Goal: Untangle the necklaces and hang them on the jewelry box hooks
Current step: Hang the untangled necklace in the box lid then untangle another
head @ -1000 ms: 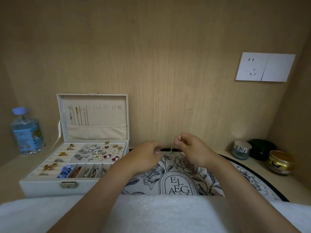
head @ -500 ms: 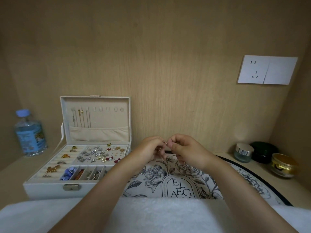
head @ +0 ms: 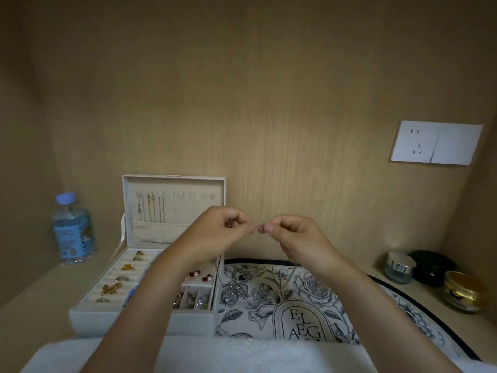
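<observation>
My left hand [head: 215,235] and my right hand [head: 293,238] are raised in front of the wall, fingertips close together, each pinching an end of a thin silver necklace chain [head: 258,225]. A tangled heap of silver necklaces [head: 238,285] lies on the floral mat [head: 304,300] below the hands. The open white jewelry box [head: 172,211] stands at the left; three necklaces hang from the leftmost hooks [head: 150,208] in its lid, and the hooks to their right are bare. My left forearm hides part of the box's tray.
A water bottle [head: 73,230] stands left of the box. Three jars sit at the right: a clear one with a silver lid [head: 400,267], a dark one [head: 431,267], a gold-lidded one [head: 465,290]. A wall socket [head: 435,142] is upper right. A white towel [head: 215,356] lies nearest me.
Both hands have risen from the mat with the chain, and the camera has tilted down. The tangled heap on the mat is now uncovered.
</observation>
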A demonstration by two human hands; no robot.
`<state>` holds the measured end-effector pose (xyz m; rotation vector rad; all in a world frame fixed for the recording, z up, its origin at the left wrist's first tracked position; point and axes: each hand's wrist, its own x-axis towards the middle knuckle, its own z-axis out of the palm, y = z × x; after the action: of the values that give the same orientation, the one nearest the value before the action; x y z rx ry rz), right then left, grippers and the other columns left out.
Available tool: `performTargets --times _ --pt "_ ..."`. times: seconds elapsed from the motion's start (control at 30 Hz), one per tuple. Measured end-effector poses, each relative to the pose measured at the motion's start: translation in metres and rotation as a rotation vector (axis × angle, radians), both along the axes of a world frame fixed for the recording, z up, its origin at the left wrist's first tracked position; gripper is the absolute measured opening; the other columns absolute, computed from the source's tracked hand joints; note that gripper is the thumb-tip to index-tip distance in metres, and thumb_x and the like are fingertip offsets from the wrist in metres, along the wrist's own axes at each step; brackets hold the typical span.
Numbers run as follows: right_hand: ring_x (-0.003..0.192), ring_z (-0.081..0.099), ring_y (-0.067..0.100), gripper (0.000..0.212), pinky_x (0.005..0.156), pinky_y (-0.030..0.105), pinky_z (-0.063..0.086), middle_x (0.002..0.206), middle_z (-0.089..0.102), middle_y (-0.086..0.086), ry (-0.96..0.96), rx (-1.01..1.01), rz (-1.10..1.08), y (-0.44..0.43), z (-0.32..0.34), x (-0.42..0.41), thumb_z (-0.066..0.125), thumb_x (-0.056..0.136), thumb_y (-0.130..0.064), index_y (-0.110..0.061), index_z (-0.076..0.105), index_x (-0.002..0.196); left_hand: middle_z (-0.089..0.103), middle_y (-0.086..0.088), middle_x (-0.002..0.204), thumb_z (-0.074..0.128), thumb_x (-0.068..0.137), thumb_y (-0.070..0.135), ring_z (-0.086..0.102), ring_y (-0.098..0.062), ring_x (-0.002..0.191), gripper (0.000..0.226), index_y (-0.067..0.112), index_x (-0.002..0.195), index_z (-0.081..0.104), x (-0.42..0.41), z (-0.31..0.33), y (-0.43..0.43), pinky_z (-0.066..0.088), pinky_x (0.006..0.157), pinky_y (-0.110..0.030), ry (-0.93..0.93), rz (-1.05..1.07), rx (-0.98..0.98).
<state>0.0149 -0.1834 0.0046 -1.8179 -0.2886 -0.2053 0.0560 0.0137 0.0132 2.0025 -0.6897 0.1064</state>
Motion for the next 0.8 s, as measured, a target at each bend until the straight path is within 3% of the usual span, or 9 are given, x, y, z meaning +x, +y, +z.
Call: performTargets --times 0.07,0.13,0.33,0.47,0.67,0.8 --pt "0.051 0.052 -0.002 0.015 0.055 0.011 0.045 0.056 0.064 -0.005 -0.071 -0.019 -0.022 0.015 0.017 0.009 0.065 0.095 -0.016 -0.005 0.075 0.095 0.053 0.007 0.064 0.067 0.089 0.039 0.048 -0.008 0.059 0.015 0.027 0.082 0.073 0.003 0.010 0.016 0.047 0.062 -0.025 0.003 0.013 0.006" --pt "0.070 0.059 0.005 0.012 0.073 0.021 0.051 0.079 0.073 0.011 -0.154 -0.075 -0.043 0.032 0.031 0.021 0.070 0.091 -0.017 -0.008 0.077 0.090 0.045 0.005 0.060 0.067 0.090 0.037 0.044 -0.013 0.056 0.016 0.025 0.080 0.072 0.010 0.022 0.034 0.043 0.057 -0.029 -0.017 0.033 0.017" --pt "0.054 0.048 -0.002 0.008 0.058 0.013 0.039 0.061 0.062 -0.013 -0.271 -0.106 -0.089 0.087 0.061 0.065 0.077 0.085 -0.017 -0.023 0.078 0.080 0.043 0.006 0.055 0.070 0.090 0.019 0.045 -0.010 0.048 0.013 0.018 0.078 0.071 0.041 0.048 0.090 0.047 0.047 -0.027 0.004 0.149 -0.160" --pt "0.049 0.043 0.002 0.006 0.055 0.022 0.037 0.055 0.052 -0.012 -0.263 -0.107 -0.159 0.126 0.059 0.096 0.083 0.078 -0.025 -0.024 0.077 0.075 0.046 0.013 0.054 0.074 0.086 0.022 0.041 -0.005 0.051 0.010 0.019 0.077 0.074 0.071 0.040 0.127 0.036 0.058 -0.028 -0.126 0.304 -0.175" --pt "0.066 0.060 0.003 0.016 0.064 0.026 0.048 0.071 0.068 -0.012 -0.250 -0.260 -0.392 0.176 0.034 0.127 0.080 0.077 -0.039 -0.025 0.074 0.076 0.061 0.013 0.064 0.078 0.080 0.039 0.054 -0.001 0.060 0.020 0.025 0.067 0.070 0.093 0.020 0.150 0.038 0.057 -0.021 -0.146 0.613 -0.106" --pt "0.069 0.063 0.008 0.017 0.060 0.026 0.045 0.072 0.069 -0.012 -0.232 -0.292 -0.556 0.195 0.022 0.137 0.074 0.083 -0.041 -0.024 0.072 0.078 0.067 0.012 0.067 0.077 0.079 0.040 0.063 -0.004 0.068 0.026 0.023 0.062 0.067 0.102 0.009 0.143 0.046 0.061 -0.020 -0.094 0.684 -0.127"
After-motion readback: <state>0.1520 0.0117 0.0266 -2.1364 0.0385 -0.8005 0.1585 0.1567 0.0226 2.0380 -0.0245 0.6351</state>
